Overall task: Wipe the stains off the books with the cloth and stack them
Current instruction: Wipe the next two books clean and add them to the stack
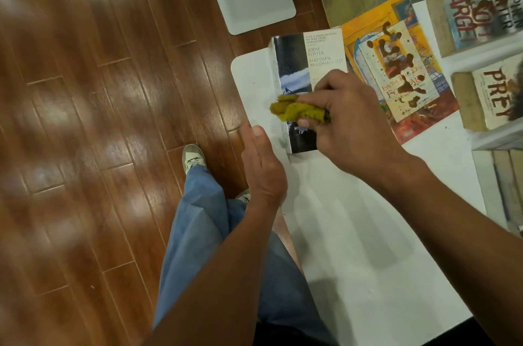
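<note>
The paperback [304, 74] near the corner of the white table [368, 232] reads "NOW A MAJOR MOTION PICTURE FROM WARNER BROS", "JODIE FOSTER" and "MATTHEW McCONAUGHEY". Beside it lies an orange book [396, 68] titled "FROM THIS DAY FORWARD", blotched with dark brown stains; further right are "STEPHEN HUNTER SOFT TARGET" [478, 12] and "PREY" [492, 94], both stained too. The right hand [348, 122] has its fingers curled round a bunched yellow cloth [294, 111], pressing it on the paperback's cover. The left hand [261, 164] stands edge-on at the table's rim just beside the paperback, fingers straight and together. Below is a glossy wooden plank floor [99, 119], with blue trousers [203, 227] and a pale shoe [194, 157].
</note>
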Demonstrator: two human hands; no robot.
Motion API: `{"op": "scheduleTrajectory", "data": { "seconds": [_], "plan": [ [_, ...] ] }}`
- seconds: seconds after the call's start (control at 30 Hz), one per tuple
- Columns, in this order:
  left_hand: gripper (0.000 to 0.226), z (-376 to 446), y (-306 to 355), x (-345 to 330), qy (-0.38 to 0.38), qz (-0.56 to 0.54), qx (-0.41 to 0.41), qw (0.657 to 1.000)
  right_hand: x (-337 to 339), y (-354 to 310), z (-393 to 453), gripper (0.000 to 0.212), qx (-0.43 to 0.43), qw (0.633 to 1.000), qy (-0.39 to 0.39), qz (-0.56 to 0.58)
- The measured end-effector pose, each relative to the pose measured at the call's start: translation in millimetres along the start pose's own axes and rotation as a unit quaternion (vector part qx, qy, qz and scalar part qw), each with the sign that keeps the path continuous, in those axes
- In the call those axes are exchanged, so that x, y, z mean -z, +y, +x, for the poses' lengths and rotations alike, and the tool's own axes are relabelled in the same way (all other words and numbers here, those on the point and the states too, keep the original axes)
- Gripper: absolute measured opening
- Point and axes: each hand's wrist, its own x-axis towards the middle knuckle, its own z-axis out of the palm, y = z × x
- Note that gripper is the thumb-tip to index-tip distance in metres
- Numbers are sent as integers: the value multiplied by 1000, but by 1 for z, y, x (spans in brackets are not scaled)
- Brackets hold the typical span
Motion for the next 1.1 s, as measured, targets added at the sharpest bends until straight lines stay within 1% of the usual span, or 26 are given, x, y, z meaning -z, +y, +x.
{"op": "scheduleTrajectory", "data": {
  "seconds": [0.17, 0.3, 0.33, 0.43, 0.47, 0.57, 0.63, 0.73, 0.8, 0.83, 0.93, 1.0, 1.1],
  "plan": [
    [79, -2, 4, 0, -14, 3, 0, 1000, -8, 4, -21, 35, 38, 999, -17, -21],
    [82, -3, 2, 2, -9, -7, -1, 1000, -7, 5, -37, 28, 53, 997, -45, -32],
    [78, -3, 1, 3, -8, -12, 5, 1000, -6, 5, -41, 29, 52, 996, -52, -43],
    [47, -4, 4, 0, -10, -34, 17, 999, -4, 6, -47, 29, 54, 993, -76, -72],
    [41, -5, 6, 0, -7, -44, 19, 999, -4, 7, -49, 29, 57, 991, -90, -85],
    [54, -6, 6, -2, -7, -47, 17, 999, 1, 12, -55, 31, 41, 986, -128, -94],
    [51, -7, 4, -2, -10, -47, 11, 999, 7, 15, -57, 29, 25, 993, -105, -47],
    [59, -3, 1, 0, -5, -54, 13, 998, 16, 8, -47, 27, 2, 1000, -14, 18],
    [54, -2, -1, 0, -1, -54, 26, 998, 11, 2, -31, 31, -2, 999, 36, 28],
    [51, -2, 0, 0, 4, -57, 27, 998, 6, -2, -23, 32, 2, 999, 49, 25],
    [45, -2, 5, 0, 17, -78, 21, 997, -14, -10, -6, 26, 24, 999, 35, -17],
    [51, -2, 6, 0, 30, -104, 19, 994, -22, -10, -6, 22, 24, 999, 13, -28],
    [59, -4, 3, 2, 40, -120, 29, 992, -26, -9, -20, 20, 26, 999, 8, -30]
  ]
}}
